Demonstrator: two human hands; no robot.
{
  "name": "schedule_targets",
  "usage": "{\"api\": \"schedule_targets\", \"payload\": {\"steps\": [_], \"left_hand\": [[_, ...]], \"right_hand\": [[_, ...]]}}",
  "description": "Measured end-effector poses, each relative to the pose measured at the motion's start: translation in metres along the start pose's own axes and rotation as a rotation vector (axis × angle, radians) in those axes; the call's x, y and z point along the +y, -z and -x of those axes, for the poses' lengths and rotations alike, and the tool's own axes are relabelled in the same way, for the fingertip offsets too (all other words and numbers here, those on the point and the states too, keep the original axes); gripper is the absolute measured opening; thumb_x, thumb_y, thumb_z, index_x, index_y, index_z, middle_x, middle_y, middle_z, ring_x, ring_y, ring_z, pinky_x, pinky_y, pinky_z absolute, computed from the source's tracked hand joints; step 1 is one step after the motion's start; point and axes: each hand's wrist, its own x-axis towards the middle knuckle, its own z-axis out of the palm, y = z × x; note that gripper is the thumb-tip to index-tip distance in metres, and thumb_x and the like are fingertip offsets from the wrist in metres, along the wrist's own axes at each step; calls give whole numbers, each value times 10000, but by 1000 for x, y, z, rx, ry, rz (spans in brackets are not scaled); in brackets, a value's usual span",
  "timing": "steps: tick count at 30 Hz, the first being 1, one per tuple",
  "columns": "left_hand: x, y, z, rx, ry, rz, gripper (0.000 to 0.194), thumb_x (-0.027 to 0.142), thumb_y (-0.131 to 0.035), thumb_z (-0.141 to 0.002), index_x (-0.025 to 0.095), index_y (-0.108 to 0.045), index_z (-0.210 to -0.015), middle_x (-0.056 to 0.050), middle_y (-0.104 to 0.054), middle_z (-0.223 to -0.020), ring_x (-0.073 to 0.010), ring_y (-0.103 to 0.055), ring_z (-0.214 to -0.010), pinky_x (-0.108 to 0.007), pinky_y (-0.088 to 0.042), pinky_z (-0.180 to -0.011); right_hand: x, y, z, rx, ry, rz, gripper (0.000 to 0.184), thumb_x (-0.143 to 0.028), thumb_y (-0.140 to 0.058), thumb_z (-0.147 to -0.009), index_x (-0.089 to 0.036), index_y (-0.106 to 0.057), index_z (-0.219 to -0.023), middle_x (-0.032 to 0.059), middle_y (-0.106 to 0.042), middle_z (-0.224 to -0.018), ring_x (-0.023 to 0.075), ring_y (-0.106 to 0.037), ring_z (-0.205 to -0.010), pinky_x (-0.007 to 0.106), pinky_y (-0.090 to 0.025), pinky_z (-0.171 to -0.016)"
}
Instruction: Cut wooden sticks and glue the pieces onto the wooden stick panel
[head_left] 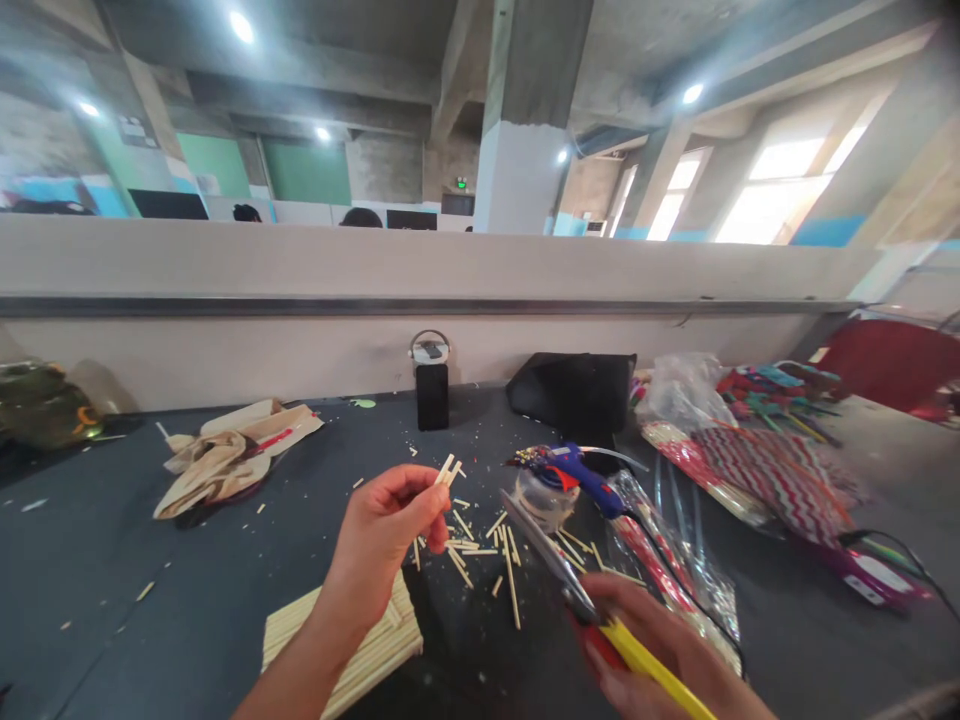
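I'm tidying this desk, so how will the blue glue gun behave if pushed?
The blue glue gun would probably slide or tip, since it seems propped on a rounded clear container. Its trailing black cord may drag or snag. It looks like hard plastic, so it should feel stiff.

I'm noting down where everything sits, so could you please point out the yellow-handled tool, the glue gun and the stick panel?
Yellow-handled tool [580, 602]: head view, on its metal pivot.
Glue gun [589, 478]: head view, on its blue body.
Stick panel [381, 652]: head view, right-hand part.
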Motion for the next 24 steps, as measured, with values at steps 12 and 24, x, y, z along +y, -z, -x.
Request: {"api": "schedule_targets", "payload": {"steps": [12,24], "left_hand": [[7,-6,5,54,-33,-212,80,260,-687,-726,183,-679,-705,22,-610,-466,-99,-531,-445,-209,-422,-501],[6,-7,3,48,-48,-287,49,234,-693,-690,193,-697,-663,30,-599,-453,-106,-537,-429,-190,-420,-463]], "right_hand": [[-2,-18,-45,-41,144,170,327,-232,-629,-683,-266,-592,-1006,-25,-534,-702,129,-521,-603,227,-428,-538],[-21,-21,-28,-85,248,437,483,-58,-536,-588,-237,-581,-1035,-42,-527,-723,107,-486,-607,195,-333,-509]]}}
